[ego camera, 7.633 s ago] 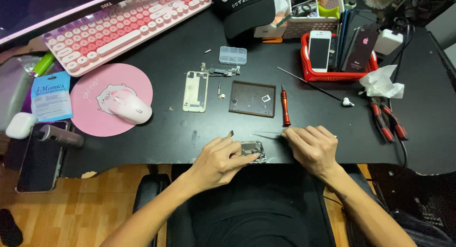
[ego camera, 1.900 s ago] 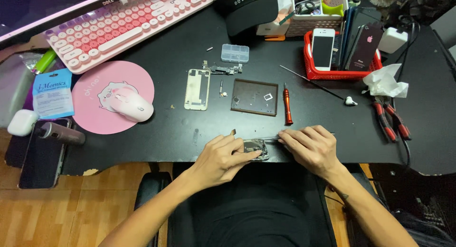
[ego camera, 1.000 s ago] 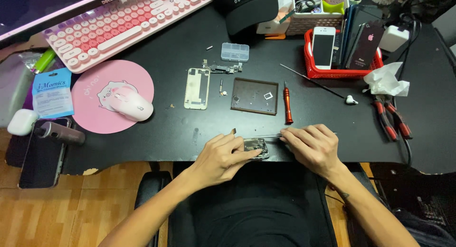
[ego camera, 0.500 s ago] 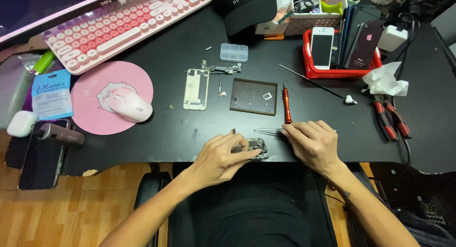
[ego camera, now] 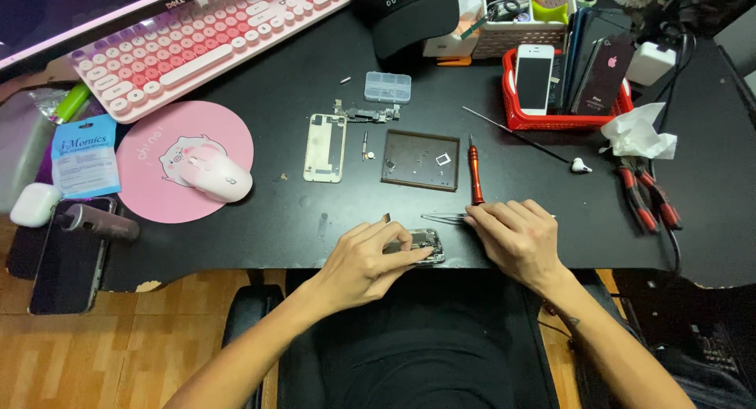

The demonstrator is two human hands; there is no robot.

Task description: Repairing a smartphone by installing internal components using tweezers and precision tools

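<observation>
Your left hand (ego camera: 364,261) rests at the near edge of the worktop (ego camera: 299,86), its fingers closed around the opened phone chassis (ego camera: 424,244) (its internals face up). The chassis lies flat, with its long axis running roughly left to right along that near edge; which end is the top cannot be told. Your right hand (ego camera: 516,237) lies just beside it to the right, fingers together on the tweezers (ego camera: 442,217). The tweezers lie almost parallel to the near edge, tips pointing left above the chassis. Toward the middle of the worktop, the red screwdriver (ego camera: 475,173) lies with its long axis running front to back, next to the dark parts tray (ego camera: 420,159). The pale back plate (ego camera: 324,147) lies left of that tray.
</observation>
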